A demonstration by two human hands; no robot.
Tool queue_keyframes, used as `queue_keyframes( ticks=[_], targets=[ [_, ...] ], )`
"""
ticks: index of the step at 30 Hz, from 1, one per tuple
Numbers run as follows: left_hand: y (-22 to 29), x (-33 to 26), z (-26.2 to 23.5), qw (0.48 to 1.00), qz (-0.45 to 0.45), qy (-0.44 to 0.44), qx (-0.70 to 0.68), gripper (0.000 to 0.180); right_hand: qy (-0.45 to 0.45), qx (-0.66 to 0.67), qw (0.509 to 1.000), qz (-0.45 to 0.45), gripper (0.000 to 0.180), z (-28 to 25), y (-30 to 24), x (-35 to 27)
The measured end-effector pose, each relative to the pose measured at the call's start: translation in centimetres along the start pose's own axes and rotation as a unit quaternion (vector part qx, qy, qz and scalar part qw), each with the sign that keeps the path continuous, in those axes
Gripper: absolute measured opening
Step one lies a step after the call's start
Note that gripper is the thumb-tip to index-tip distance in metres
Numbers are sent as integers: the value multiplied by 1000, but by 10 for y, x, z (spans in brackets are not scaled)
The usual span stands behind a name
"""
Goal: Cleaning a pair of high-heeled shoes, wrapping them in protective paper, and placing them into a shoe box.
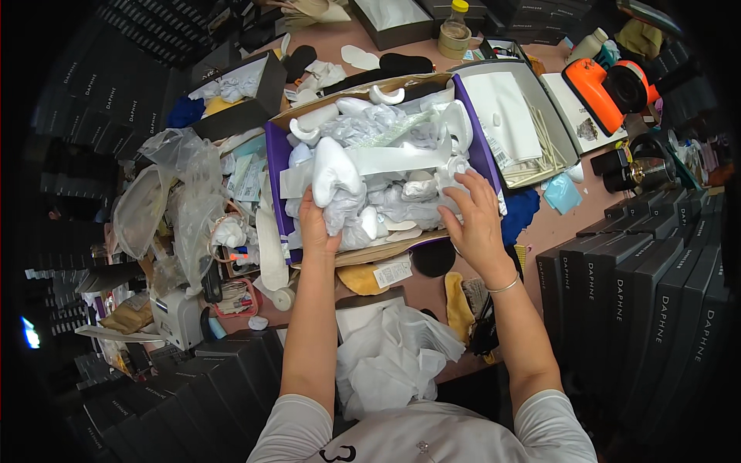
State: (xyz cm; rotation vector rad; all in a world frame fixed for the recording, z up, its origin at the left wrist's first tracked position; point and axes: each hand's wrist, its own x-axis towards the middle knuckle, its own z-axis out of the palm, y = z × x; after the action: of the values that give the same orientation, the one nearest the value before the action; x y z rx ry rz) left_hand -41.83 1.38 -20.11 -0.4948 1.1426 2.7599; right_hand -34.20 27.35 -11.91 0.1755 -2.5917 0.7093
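Note:
A purple-edged cardboard box [485,131] stands on the pink table, filled with crumpled white tissue paper [369,125] and moulded white pieces. My left hand [316,224] is closed at the box's near left side, around a smooth white moulded piece [335,171] with crumpled tissue at its lower end. Some of its fingers are hidden behind it. My right hand [475,216] reaches over the right end of the box, its fingers apart beside crumpled wrapping, and nothing shows in its grip. A pale flat strip [386,160] crosses the contents between my hands.
Right of the box, an open tray [569,131] holds white sheets and thin sticks. An orange tool [598,92] lies beyond it. Clear plastic bags [185,201] pile up at left. White tissue sheets [394,351] lie before me. Stacked dark shoeboxes [641,285] flank both sides.

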Motion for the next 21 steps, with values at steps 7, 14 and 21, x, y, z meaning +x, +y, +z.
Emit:
queue_keyframes(
  ticks=[7,14,21],
  targets=[
    [7,-2,-31,914,-114,-120,-370,36,-128,66,988,50,17,32,15,-20],
    [15,-24,-13,955,-53,-138,-259,46,-41,47,998,25,12,45,20,-32],
    [5,-44,43,709,206,-184,648,23,12,99,994,40,20,41,17,-33]
  ],
)
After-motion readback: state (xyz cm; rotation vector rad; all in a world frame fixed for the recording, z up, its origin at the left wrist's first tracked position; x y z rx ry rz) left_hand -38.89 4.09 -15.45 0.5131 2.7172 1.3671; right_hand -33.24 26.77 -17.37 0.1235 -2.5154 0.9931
